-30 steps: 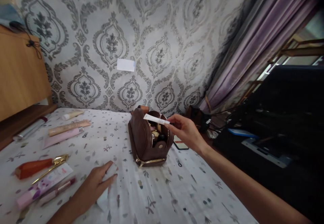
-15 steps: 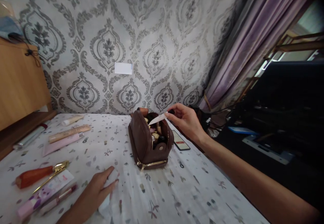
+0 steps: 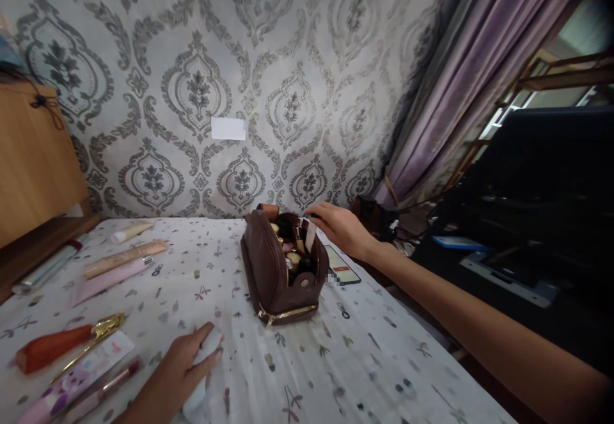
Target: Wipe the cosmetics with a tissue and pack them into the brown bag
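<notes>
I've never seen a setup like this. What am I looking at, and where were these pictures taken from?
There's no machine handling things here: these are a person's bare hands. Every picture comes from one camera worn on that person's head, looking forward and down.

The right hand has its fingers at the top of a white tube, which dips into an open brown bag. The left hand holds a pale item too covered to identify.

On the patterned cloth, a phone lies beside the bag. Off to the left are a beige tube, a pink tube and an orange item.
</notes>
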`<state>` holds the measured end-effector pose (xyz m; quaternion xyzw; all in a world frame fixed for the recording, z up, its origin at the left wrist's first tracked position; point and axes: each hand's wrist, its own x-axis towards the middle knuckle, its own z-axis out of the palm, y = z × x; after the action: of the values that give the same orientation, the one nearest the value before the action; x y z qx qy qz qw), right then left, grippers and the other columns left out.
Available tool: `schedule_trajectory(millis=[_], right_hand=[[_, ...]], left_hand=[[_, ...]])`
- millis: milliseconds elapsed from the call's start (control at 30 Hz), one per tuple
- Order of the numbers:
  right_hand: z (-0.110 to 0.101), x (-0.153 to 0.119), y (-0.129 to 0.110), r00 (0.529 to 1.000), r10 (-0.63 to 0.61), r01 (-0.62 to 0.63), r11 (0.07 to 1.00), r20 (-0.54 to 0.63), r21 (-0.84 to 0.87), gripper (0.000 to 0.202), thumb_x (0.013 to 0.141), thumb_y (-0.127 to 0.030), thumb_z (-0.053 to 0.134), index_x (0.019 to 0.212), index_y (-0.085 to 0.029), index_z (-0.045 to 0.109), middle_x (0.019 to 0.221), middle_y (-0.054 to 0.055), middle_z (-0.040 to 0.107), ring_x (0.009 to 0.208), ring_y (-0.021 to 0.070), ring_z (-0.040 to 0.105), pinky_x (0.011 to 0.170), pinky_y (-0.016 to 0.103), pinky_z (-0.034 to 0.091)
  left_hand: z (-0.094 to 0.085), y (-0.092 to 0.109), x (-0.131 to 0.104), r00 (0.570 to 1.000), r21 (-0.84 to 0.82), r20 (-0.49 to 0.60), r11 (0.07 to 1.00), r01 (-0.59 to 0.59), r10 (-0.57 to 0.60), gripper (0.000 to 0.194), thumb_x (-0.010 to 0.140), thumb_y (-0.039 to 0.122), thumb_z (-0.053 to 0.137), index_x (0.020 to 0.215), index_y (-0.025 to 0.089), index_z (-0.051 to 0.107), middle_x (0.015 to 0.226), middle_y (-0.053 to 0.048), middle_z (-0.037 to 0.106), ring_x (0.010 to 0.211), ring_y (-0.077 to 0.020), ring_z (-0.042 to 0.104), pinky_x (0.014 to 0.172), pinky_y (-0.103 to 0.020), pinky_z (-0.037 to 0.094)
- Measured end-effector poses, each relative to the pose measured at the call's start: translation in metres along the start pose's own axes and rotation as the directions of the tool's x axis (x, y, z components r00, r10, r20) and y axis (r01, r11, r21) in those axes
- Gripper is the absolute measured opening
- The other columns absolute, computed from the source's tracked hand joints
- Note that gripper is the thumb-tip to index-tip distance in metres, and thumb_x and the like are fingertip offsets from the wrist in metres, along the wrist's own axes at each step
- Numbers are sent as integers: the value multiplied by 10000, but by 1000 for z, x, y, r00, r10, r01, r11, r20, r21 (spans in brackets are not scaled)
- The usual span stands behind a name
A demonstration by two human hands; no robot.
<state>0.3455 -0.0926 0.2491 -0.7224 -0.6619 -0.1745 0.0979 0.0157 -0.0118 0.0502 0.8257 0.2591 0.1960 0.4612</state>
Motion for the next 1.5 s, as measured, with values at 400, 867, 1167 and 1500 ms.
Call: schedule_trajectory(millis=[400,867,1167,1500], right_hand=[[27,6,2,984,-17,31,997,180,-71,273,965,-212,440,1157,-198,633,1118,89,661,975,209,636,776,270,444],[30,6,-1,972,-28,45,997,231,-67,345,944,-195,456,1261,-197,594,1207,97,664,1084,229,629,859,299,463],[31,4,2,981,18,-20,1000,195,11,223,895,-161,488,1081,-207,604,1062,59,705,980,216,650,800,276,449],[37,2,16,987,-27,19,998,161,51,375,899,-186,465,1265,-154,537,1013,81,707,892,206,662,770,280,465]], left_hand=[[2,-5,1,1000,67,-6,998,-10,10,362,879,533,426,857,206,577,550,33,550,569,-175,547,592,-256,424],[-6,13,-1,999,102,43,994,-23,19,283,901,442,421,834,195,543,639,21,547,635,-172,550,632,-256,420],[-5,16,-2,997,133,4,988,76,-77,356,849,501,420,927,186,566,745,-17,617,732,-209,586,698,-283,442],[-8,14,-5,999,157,-8,987,34,-33,296,852,466,482,913,200,599,698,2,589,754,-206,550,698,-275,420]])
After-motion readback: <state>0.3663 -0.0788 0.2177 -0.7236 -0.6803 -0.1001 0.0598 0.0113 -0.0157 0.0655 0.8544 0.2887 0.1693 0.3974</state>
